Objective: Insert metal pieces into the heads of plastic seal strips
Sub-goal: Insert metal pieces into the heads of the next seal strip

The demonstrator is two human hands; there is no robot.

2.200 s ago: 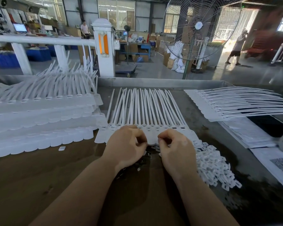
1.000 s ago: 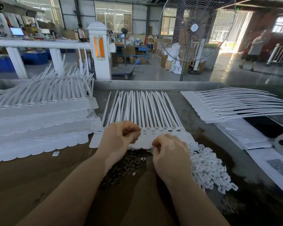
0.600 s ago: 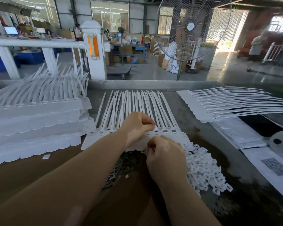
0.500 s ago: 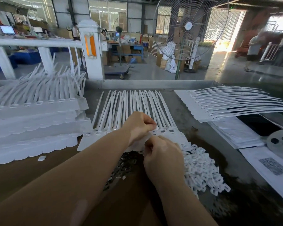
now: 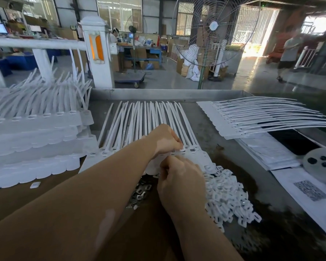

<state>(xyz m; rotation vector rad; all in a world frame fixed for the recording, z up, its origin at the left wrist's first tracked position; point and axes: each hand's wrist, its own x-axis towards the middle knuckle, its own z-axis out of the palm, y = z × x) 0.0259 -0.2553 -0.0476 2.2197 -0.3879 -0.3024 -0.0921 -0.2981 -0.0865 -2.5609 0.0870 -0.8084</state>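
Spread across the desk (image 5: 224, 147) is a row of white seal strips (image 5: 147, 121); its heads are pressed by the curled left hand (image 5: 166, 138) and pinched by the right hand (image 5: 181, 183), beside metal pieces (image 5: 139, 193).

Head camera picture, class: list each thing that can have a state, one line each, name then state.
Left hand: fingers curled, pressing on the strip heads.
Right hand: fingers curled at the strip heads; what it pinches is hidden.
Middle strips: lying flat, side by side.
Left strips: stacked.
White clips: loose heap.

left hand (image 5: 167, 140), right hand (image 5: 179, 179), seal strips (image 5: 139, 119)
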